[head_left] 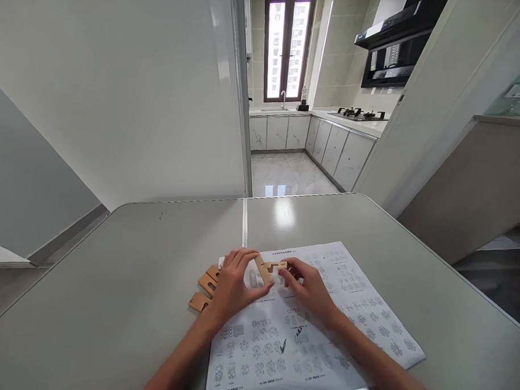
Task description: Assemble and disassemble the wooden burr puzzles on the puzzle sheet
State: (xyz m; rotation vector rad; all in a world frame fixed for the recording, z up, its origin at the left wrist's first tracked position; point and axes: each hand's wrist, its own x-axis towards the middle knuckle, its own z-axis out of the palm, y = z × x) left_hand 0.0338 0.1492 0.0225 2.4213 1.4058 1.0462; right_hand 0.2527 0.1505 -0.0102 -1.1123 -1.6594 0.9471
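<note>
My left hand [235, 285] grips a flat wooden puzzle piece [263, 270] between thumb and fingers, its long side slanting across the gap. In my right hand [311, 292], thumb and fingers pinch a smaller notched wooden piece [277, 264] at its right end. The left end of that notched piece meets the flat piece; whether the two are interlocked I cannot tell. Both hands are above a large printed diagram sheet [281, 315]. Beside my left wrist lie several slotted wooden pieces [206, 285], partly hidden by the hand.
The pale table [123, 304] has a seam [245, 223] and a rounded far edge. A white wall panel [161, 100] stands behind it on the left. Beyond a doorway is a kitchen with cabinets [277, 132], a gas hob [360, 114] and a window [287, 48].
</note>
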